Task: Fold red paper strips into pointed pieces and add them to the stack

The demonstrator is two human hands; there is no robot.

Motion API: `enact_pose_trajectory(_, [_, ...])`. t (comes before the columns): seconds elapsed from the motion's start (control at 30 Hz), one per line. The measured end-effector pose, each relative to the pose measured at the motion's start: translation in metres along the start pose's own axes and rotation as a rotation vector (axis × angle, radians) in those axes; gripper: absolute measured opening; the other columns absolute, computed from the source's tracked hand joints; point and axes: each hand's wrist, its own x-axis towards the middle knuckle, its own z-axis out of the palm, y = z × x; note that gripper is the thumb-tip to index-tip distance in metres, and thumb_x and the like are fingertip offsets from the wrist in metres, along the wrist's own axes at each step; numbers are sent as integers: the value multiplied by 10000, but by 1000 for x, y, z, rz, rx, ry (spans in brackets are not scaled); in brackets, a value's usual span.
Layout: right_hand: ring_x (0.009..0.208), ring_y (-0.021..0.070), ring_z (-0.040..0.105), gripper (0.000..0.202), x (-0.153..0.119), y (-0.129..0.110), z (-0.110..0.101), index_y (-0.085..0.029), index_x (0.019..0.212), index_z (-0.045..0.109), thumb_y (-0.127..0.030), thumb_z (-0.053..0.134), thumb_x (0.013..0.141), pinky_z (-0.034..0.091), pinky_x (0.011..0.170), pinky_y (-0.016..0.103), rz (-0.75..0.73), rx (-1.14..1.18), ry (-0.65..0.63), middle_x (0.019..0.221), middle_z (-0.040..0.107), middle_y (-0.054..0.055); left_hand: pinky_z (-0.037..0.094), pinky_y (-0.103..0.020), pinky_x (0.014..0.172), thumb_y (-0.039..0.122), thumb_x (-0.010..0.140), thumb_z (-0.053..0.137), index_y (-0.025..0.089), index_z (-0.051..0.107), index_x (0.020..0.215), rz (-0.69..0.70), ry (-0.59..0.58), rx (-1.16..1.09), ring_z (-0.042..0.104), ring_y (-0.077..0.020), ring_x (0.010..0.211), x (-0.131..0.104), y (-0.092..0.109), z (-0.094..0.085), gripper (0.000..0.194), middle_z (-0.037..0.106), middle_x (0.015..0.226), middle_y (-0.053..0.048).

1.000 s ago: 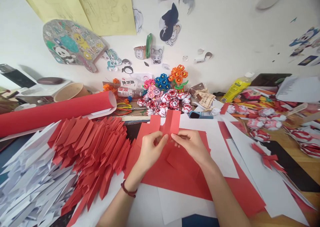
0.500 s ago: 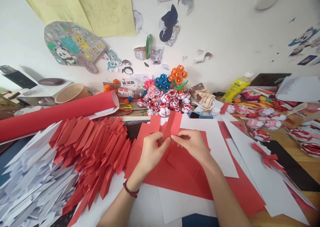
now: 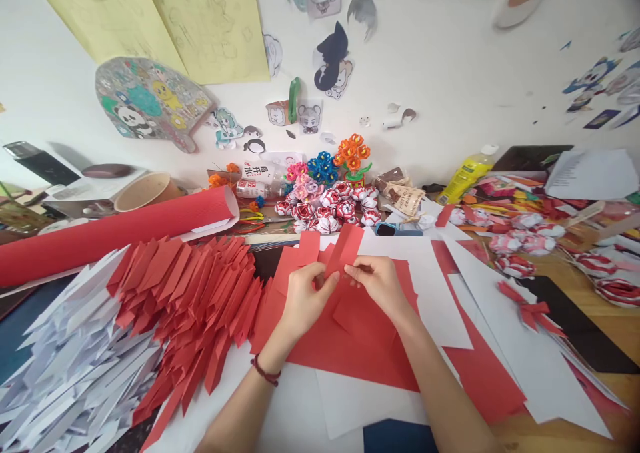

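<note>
Presently, a red paper strip (image 3: 346,245) is raised above the red sheets (image 3: 370,350) at mid-surface, tilted, its top leaning right. Left hand (image 3: 309,301): fingers pinching the strip's lower left part. Right hand (image 3: 379,285): fingers drawn narrow, holding its lower right edge. Folded red pieces (image 3: 185,293) heaped to the left, beside white pieces (image 3: 85,366); red-and-white paper flowers (image 3: 344,206) lie behind the strip.
</note>
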Motion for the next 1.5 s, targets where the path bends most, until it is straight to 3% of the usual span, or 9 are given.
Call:
enact_pose_trajectory(0.17, [544, 163, 527, 297, 3, 8, 8, -206, 543, 501, -316, 626, 789, 371, 578, 291, -23, -89, 104, 541, 573, -4, 217, -234, 542, 446, 845, 546, 183, 325, 593, -13, -43, -24, 301, -79, 544, 3, -10, 5, 426, 326, 545, 60])
enact_pose_trajectory(0.43, [518, 177, 542, 309, 2, 14, 22, -194, 660, 607, -472, 638, 793, 404, 560, 295, -47, 55, 159, 565, 577, 5, 215, -235, 537, 428, 850, 545, 184, 375, 601, 49, 8, 37, 300, -85, 538, 11, -27, 7, 388, 299, 548, 67])
enact_pose_trajectory(0.57, [523, 177, 539, 303, 0, 18, 23, -198, 628, 583, -449, 631, 791, 385, 570, 292, -120, -33, 219, 534, 559, -4, 344, -235, 606, 312, 832, 588, 182, 566, 995, 166, -3, 175, 502, -114, 629, 7, -31, 7, 210, 589, 802, 14])
enact_pose_trajectory(0.67, [563, 189, 564, 263, -1, 17, 18, -198, 633, 579, -399, 594, 801, 380, 607, 301, -176, -206, 262, 570, 588, 8, 396, -259, 661, 196, 847, 546, 199, 362, 1387, 292, 44, 375, 594, -157, 787, 1, -26, 4, 570, 610, 1171, -81])
enact_pose_trajectory(0.73, [588, 195, 573, 257, -3, 16, 13, -198, 632, 576, -393, 582, 800, 383, 626, 304, -212, -280, 259, 593, 607, 16, 407, -278, 703, 120, 873, 477, 222, 239, 1475, 403, 112, 579, 607, -180, 878, -3, -18, 1, 654, 571, 1259, -102])
enact_pose_trajectory(0.9, [582, 198, 574, 316, -14, 15, 2, -198, 666, 597, -460, 555, 838, 387, 597, 297, -226, -292, 133, 553, 602, 12, 383, -328, 735, 112, 944, 416, 219, 483, 1290, 791, 118, 1049, 588, -196, 854, -10, -4, -11, 369, 619, 1046, -68])
enact_pose_trajectory(1.03, [564, 192, 560, 353, -27, 18, 5, -199, 695, 579, -502, 536, 871, 390, 576, 301, -300, -290, 137, 583, 601, 18, 345, -328, 672, 141, 974, 403, 173, 579, 1012, 1024, 126, 1100, 559, -172, 757, -14, -12, -14, 183, 604, 827, -40])
enact_pose_trajectory(1.27, [710, 216, 639, 279, -33, 24, 16, -193, 857, 664, -461, 589, 877, 480, 656, 330, -306, -122, 111, 827, 703, 66, 338, -314, 657, 139, 973, 426, 168, 583, 968, 1069, 203, 946, 562, -150, 741, -14, -23, -13, 160, 641, 849, -38])
enact_pose_trajectory(1.5, [657, 187, 626, 276, -35, 20, 11, -180, 832, 679, -456, 675, 826, 512, 658, 324, -173, 151, 117, 758, 676, 46, 346, -311, 668, 119, 976, 405, 153, 577, 948, 1086, 157, 902, 558, -141, 709, -18, -18, -17, 178, 630, 784, -30])
